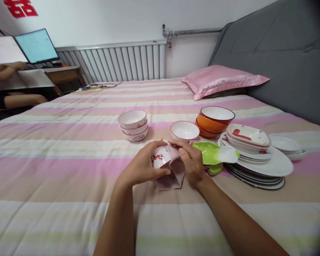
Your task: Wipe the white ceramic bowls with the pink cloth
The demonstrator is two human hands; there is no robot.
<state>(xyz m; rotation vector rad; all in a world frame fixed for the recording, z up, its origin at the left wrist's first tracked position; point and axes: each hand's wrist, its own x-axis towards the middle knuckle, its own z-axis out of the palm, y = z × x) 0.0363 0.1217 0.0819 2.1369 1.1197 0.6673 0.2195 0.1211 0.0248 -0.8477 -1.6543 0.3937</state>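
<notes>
So the bowl (160, 158) is up in both hands over the near middle of the bed (56, 170), on its side, painted base and wall facing me. Left hand (140, 165) has it gripped, fingers curved over the top and thumb underneath. Right hand (190, 161) is bunched with its fingers nearly together, pinching a pinkish cloth (172, 179) against the bowl, and the loose end hangs below.

Tons of room on the left: just striped sheet out to the bed's edge near the desk (62, 76). Straight ahead there's a gap between the stack (133, 126) of three bowls and the single bowl (185, 131). The right side is tight. Green dishes (216, 153) sit just beside the right hand, then plates (280, 169) piled with rims overhanging, orange bowls (214, 122) behind. Can't tell if the single bowl touches the orange ones.

Writing? Not much. Red cut-out (20, 8) on the wall looks like a doubled Chinese character, top cropped. Tiny red mark by the bowl's base, too small to read. Monitors (37, 46) are washed out. No brand I can make out.
</notes>
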